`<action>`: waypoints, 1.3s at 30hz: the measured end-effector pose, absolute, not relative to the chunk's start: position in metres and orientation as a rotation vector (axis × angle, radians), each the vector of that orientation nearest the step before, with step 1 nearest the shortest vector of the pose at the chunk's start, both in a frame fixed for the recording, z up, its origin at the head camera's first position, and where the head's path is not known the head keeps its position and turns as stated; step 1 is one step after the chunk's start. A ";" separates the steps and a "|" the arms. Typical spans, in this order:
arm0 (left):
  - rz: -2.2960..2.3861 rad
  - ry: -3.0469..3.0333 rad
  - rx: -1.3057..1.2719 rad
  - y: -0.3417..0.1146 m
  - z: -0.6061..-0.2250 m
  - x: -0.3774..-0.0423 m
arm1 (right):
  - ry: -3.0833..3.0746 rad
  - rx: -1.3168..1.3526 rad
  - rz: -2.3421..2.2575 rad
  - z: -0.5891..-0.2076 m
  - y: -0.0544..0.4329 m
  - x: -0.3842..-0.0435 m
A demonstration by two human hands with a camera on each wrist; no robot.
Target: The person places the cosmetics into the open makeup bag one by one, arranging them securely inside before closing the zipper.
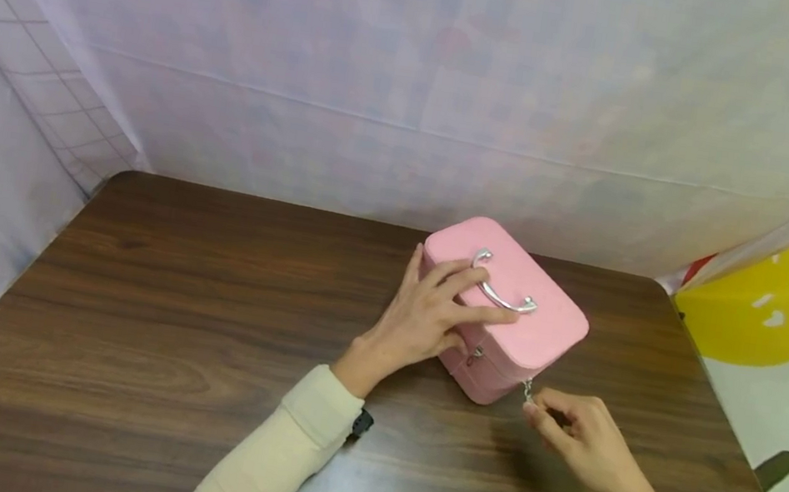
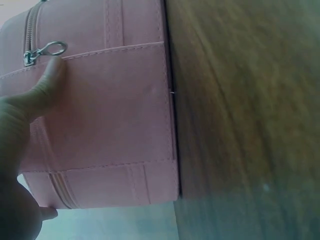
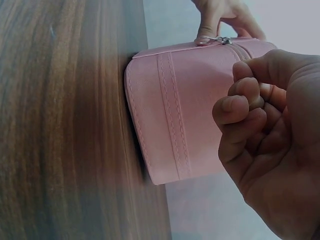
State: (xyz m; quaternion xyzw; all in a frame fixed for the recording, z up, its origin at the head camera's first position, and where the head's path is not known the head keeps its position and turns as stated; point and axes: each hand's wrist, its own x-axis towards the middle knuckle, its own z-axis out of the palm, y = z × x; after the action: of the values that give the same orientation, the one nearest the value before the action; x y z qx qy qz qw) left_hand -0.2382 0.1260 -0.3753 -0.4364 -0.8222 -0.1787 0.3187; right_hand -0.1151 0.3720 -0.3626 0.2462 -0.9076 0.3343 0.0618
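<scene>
A pink case [image 1: 539,317] with a silver handle [image 1: 500,301] on its lid sits on the table, turned at an angle. My left hand [image 1: 423,313] holds it, fingers spread over the lid beside the handle and thumb low on the side. That thumb touches the case just by one zipper pull [image 2: 52,48], which hangs from a slider on the zip. At the near right corner, my right hand [image 1: 587,441] pinches a second silver zipper pull [image 1: 528,389] between thumb and curled forefinger. In the right wrist view, those fingers hide this pull.
The dark wood-grain table [image 1: 146,346] extends around the case. Behind it hangs a pale patterned curtain [image 1: 354,106]. A yellow shape [image 1: 772,307] shows on the white surface beyond the table's right edge.
</scene>
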 end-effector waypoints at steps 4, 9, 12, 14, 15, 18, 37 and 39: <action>-0.484 -2.157 -1.122 0.126 -0.375 -0.238 | -2.700 0.759 1.015 -0.358 0.366 -0.115; -0.472 -2.138 -1.031 0.132 -0.375 -0.232 | -2.676 0.740 1.039 -0.365 0.373 -0.118; -0.469 -2.136 -0.996 0.136 -0.375 -0.229 | -2.695 0.690 1.026 -0.365 0.376 -0.117; -0.474 -2.132 -0.977 0.139 -0.376 -0.227 | -2.698 0.675 1.027 -0.364 0.376 -0.116; -0.477 -2.130 -0.969 0.140 -0.377 -0.226 | -2.698 0.669 1.025 -0.364 0.376 -0.116; -0.490 -2.123 -0.946 0.143 -0.378 -0.223 | -2.680 0.664 1.028 -0.365 0.376 -0.116; -0.533 -2.195 -0.825 0.150 -0.377 -0.211 | -2.539 0.672 1.035 -0.363 0.347 -0.112; -0.535 -2.197 -0.810 0.151 -0.377 -0.211 | -2.533 0.657 1.028 -0.371 0.349 -0.114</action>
State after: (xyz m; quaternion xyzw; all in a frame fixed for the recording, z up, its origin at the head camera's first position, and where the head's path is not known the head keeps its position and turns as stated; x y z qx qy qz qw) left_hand -0.2105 0.1505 -0.3774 -0.3143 -0.8528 -0.2078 0.3617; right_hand -0.1143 0.3487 -0.3714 0.2305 -0.8887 0.3607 0.1641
